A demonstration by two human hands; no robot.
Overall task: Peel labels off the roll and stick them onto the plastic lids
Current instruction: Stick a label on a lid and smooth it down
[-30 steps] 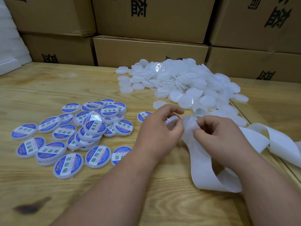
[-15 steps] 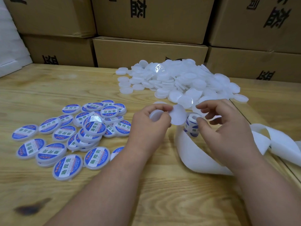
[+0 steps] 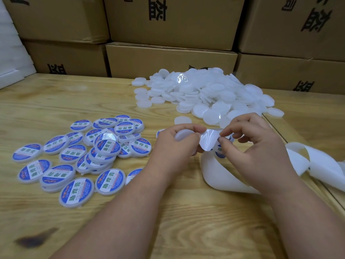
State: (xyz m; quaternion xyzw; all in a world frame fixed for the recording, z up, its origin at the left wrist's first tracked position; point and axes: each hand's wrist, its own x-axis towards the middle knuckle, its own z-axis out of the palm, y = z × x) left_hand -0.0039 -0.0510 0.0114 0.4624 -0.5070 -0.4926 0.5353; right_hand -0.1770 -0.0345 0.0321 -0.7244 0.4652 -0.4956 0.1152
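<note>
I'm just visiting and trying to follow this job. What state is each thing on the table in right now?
Peeled label: off its backing, pinched by the right hand.
Blank lid: unlabelled, gripped in the left hand.
Labelled lids: finished, heaped loosely.
Blank lids: unlabelled, piled.
Backing strip: stripped, trailing off to the right.

Left hand (image 3: 177,144) grips a plain white lid (image 3: 183,134) with curled fingers, while the right hand (image 3: 255,146) pinches the edge of a round label (image 3: 209,140), white back toward the camera, just beside that lid. The white backing strip (image 3: 220,174) loops on the wooden table (image 3: 74,101) under the right hand and trails right. Labelled lids (image 3: 84,156) lie clustered at left; unlabelled lids (image 3: 205,92) are heaped before stacked cardboard boxes (image 3: 168,60).
</note>
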